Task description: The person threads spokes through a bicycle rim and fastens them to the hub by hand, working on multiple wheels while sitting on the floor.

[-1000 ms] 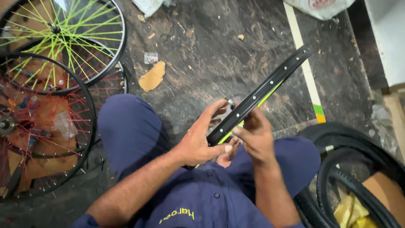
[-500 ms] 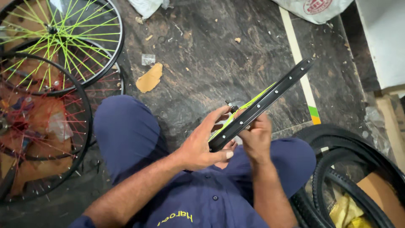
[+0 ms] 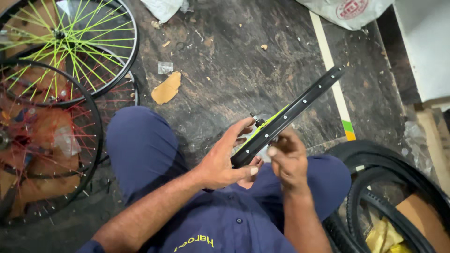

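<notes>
Black metal rim, drilled, curved, in both hands.

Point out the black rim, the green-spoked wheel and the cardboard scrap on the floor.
black rim [image 3: 300, 105], head view, on its drilled inner face.
green-spoked wheel [image 3: 132, 44], head view, on its black hoop's right side.
cardboard scrap [image 3: 167, 88], head view, on its middle.

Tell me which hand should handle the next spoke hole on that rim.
Probably the right hand: its fingers are pinched at the black rim beside the row of holes, free to work. The left hand grips the rim's near end, steadying it over the lap.
</notes>
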